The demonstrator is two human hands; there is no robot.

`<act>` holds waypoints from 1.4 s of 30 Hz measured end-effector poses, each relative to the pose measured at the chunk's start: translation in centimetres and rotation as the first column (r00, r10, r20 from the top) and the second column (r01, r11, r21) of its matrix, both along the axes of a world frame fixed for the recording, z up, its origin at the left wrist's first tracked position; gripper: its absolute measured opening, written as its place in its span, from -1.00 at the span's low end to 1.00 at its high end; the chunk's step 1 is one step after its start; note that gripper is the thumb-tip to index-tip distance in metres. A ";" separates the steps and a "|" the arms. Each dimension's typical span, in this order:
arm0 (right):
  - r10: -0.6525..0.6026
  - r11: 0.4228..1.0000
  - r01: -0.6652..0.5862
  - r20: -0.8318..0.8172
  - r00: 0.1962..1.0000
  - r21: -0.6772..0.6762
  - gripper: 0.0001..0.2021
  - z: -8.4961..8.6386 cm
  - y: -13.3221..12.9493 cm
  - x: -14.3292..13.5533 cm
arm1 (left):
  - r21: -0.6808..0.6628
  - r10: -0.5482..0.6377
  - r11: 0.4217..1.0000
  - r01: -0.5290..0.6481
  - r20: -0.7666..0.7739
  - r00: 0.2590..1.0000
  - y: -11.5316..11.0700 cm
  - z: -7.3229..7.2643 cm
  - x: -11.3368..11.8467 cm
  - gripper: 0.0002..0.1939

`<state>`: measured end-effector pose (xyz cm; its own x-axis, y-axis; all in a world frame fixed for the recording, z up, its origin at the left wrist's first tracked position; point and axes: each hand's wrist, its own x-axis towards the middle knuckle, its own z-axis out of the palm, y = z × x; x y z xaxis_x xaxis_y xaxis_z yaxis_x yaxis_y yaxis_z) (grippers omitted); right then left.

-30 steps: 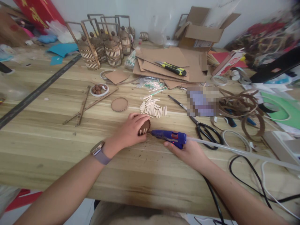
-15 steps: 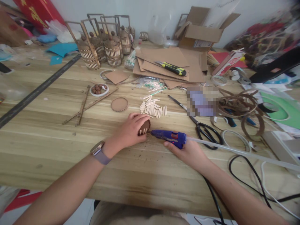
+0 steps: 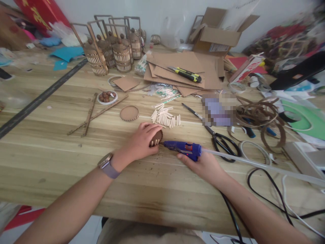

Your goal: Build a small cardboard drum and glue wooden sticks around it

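Note:
My left hand [image 3: 143, 140] is closed around a small round cardboard disc [image 3: 157, 135] with several short wooden sticks standing along its near rim. In my right hand [image 3: 205, 166] is a blue hot glue gun [image 3: 181, 148], its nozzle at the disc's right edge; whether the tip touches cannot be told. A long clear glue stick [image 3: 241, 158] juts from the gun's back. Just beyond the disc lies a pile of short pale sticks [image 3: 164, 115]. Another cardboard disc [image 3: 129, 113] rests flat to the left of the pile.
Black scissors [image 3: 224, 145] lie right of the glue gun. Small lantern-like models [image 3: 122, 56] stand at the back left. Cardboard sheets [image 3: 175, 66] carry two utility knives [image 3: 186, 74]. A white dish [image 3: 107, 97] holds brown beads. A black cord [image 3: 231, 210] runs under my right forearm.
Almost nothing differs. Both hands, the disc and the glue gun keep their places, with only a very slight shift of the view.

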<state>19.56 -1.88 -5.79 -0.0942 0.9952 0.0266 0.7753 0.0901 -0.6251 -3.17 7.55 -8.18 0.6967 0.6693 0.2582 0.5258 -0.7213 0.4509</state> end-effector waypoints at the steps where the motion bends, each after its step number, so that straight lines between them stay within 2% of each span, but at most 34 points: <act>1: 0.001 1.000 -0.001 0.002 1.000 -0.001 -0.65 0.0 0.0 0.0 | 0.002 0.000 1.000 0.000 -0.002 1.000 0.0 0.0 0.0 -0.35; 26: -0.001 1.000 0.001 0.018 1.000 0.008 -0.65 -0.4 -0.2 0.0 | -0.009 0.009 1.000 -0.008 0.017 1.000 0.0 -0.1 0.0 -0.34; 29: -0.014 1.000 0.015 0.006 1.000 -0.022 -0.64 -0.3 -0.2 -0.1 | -0.005 0.003 1.000 -0.003 0.013 1.000 0.0 -0.1 0.0 -0.35; 32: -0.051 0.998 0.049 -0.030 0.998 -0.047 -0.66 -0.2 0.0 -0.3 | 0.000 0.006 1.000 -0.006 0.018 1.000 0.0 -0.2 0.0 -0.35; 36: -0.117 0.993 0.115 -0.168 0.979 -0.023 -0.65 0.3 0.5 0.0 | -0.007 0.005 1.000 -0.005 0.015 1.000 0.0 -0.1 0.0 -0.34; 37: -0.143 0.989 0.133 -0.207 0.968 -0.062 -0.61 0.6 0.6 0.2 | -0.009 0.004 1.000 -0.004 0.015 1.000 0.0 -0.1 0.0 -0.34; 39: -0.174 0.966 0.102 -0.308 0.936 -0.236 -0.49 1.2 0.8 0.9 | -0.006 0.003 1.000 -0.003 0.022 1.000 0.0 -0.1 -0.1 -0.34; 40: -0.173 0.938 0.039 -0.370 0.913 -0.344 -0.44 1.6 0.8 1.3 | -0.004 0.003 1.000 -0.003 0.026 1.000 0.0 -0.1 -0.1 -0.34; 42: -0.171 0.844 -0.126 -0.484 0.858 -0.521 -0.39 2.2 0.7 2.1 | 0.001 0.005 1.000 -0.005 0.034 0.999 0.0 -0.2 -0.1 -0.34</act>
<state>21.67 -1.15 -3.62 -0.1932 0.8697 -0.4542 0.3430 -0.3738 -0.8617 -3.30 7.59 -8.37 0.6840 0.6725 0.2824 0.5136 -0.7190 0.4683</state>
